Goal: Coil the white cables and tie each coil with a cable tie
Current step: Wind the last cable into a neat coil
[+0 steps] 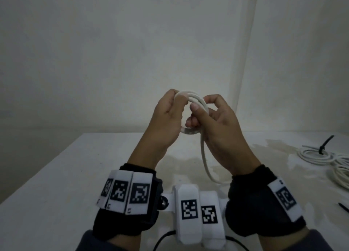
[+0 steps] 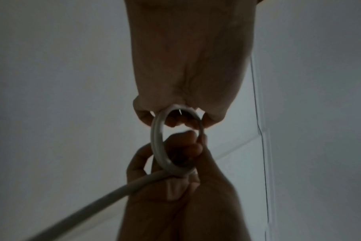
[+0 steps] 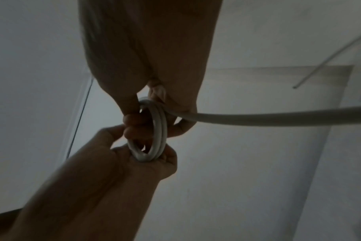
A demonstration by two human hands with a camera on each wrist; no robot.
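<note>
Between both hands (image 1: 166,116) (image 1: 217,122), cable coil (image 1: 198,99) stands upright.

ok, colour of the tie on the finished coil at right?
Black, on the tied coil via cable tie; head view shows it best.

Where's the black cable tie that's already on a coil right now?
In the head view the black cable tie sits at the far right of the table, cinched on a finished white coil, well right of both hands.
</note>
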